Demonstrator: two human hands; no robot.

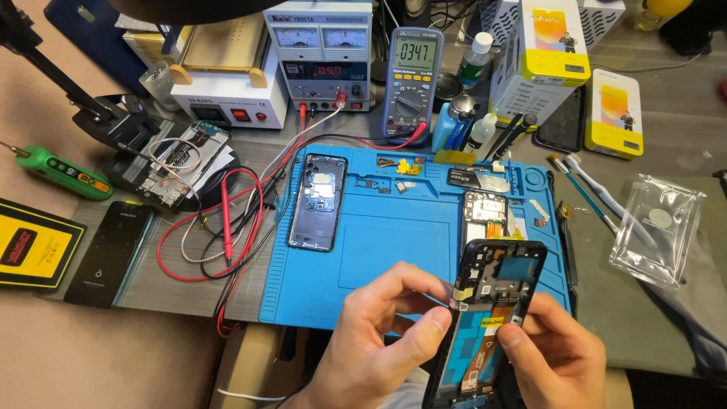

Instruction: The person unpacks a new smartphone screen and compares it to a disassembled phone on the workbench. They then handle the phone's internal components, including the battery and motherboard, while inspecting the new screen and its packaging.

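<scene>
We've got the opened phone (488,318) gripped in both hands (379,333), back cover (318,201) already off on mat (379,250), internals prob. half-done.

A single head-worn camera looks down and forward over a workbench, from just above the person's own hands. The left hand (379,333) and right hand (556,352) sit very near, low in the frame, cut off by its bottom edge. The blue repair mat (379,250) fills the middle ground. Far off, along the top edge, stand the bench power supply (322,57) and multimeter (413,79).
</scene>
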